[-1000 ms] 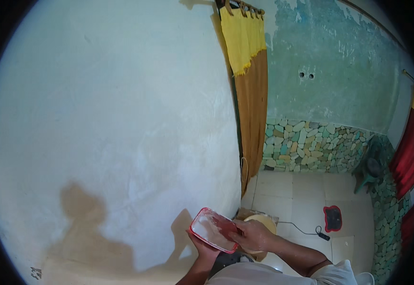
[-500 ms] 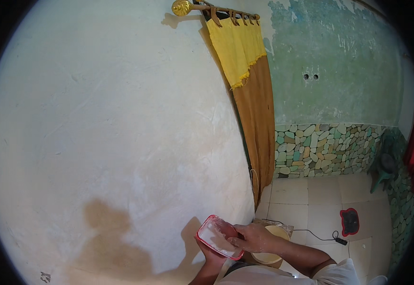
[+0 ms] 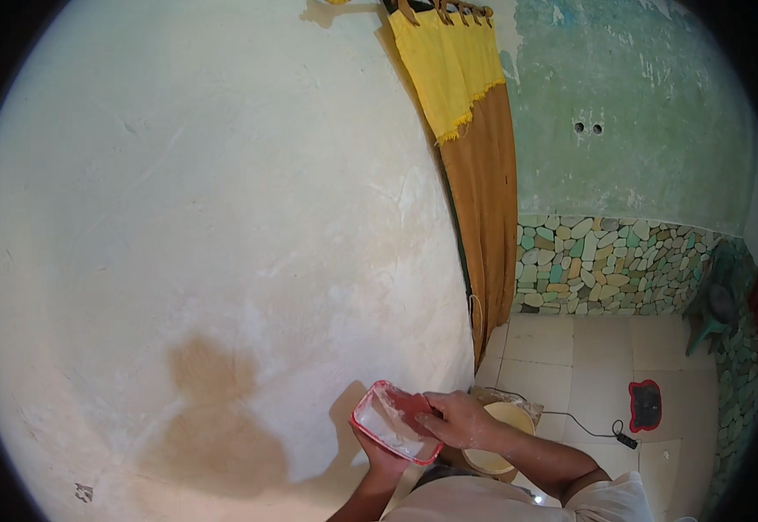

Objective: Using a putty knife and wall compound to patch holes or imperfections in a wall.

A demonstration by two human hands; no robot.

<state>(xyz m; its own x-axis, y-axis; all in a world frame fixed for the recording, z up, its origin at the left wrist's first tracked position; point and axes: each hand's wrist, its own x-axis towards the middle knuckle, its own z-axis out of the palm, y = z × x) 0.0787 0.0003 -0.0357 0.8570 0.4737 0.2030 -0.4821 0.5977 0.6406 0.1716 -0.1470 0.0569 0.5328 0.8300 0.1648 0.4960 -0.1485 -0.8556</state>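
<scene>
My left hand (image 3: 386,456) is closed around the underside of a small rectangular tub (image 3: 364,400) with a red rim, tilted in front of my body. White paste (image 3: 386,424) coats its inside. A flat reddish-brown spreader (image 3: 411,406) is pinched in my right hand (image 3: 463,418), thumb on top. The spreader lies over the tub's inner right part. Whether its lower edge touches the paste, I cannot tell.
A pale plastered wall (image 3: 222,217) stands close on my left. Beside it hangs a brown and yellow curtain (image 3: 479,191). A cream bucket (image 3: 509,426) stands below my right forearm. A black cable (image 3: 583,416) and a red-edged dark mat (image 3: 646,406) lie on the tiled floor (image 3: 605,344).
My view has tilted slightly down and left. The spreader has turned, so more of its flat face shows over the tub. Both hands keep their holds.
</scene>
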